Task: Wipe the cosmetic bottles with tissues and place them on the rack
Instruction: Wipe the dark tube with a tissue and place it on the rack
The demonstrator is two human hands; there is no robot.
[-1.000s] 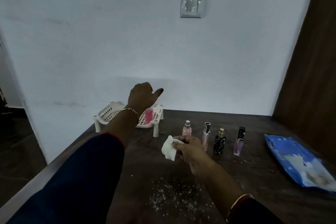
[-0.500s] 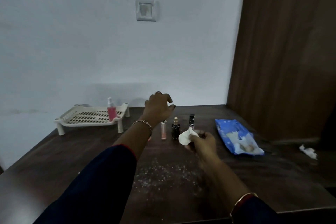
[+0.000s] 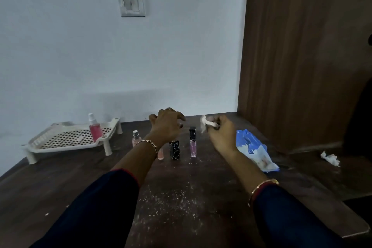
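Note:
A white perforated rack (image 3: 68, 140) stands at the back left of the dark table, with a pink spray bottle (image 3: 94, 129) upright on its right end. Several small bottles stand in a row mid-table: a pale pink spray bottle (image 3: 136, 139), a peach tube (image 3: 160, 154) partly hidden by my wrist, a black speckled bottle (image 3: 174, 150) and a lilac tube with a black cap (image 3: 193, 142). My left hand (image 3: 167, 125) hovers over the row, fingers spread and empty. My right hand (image 3: 220, 133) pinches a crumpled white tissue (image 3: 204, 124).
A blue tissue pack (image 3: 254, 150) lies right of my right hand. A used crumpled tissue (image 3: 330, 158) sits at the far right by the brown wooden panel (image 3: 302, 56). White crumbs speckle the table's front (image 3: 171, 205). The table's right edge (image 3: 354, 225) is close.
My left hand left the rack, where the pink spray bottle now stands, and came over the bottle row. The right hand rose with the tissue. The view swung right.

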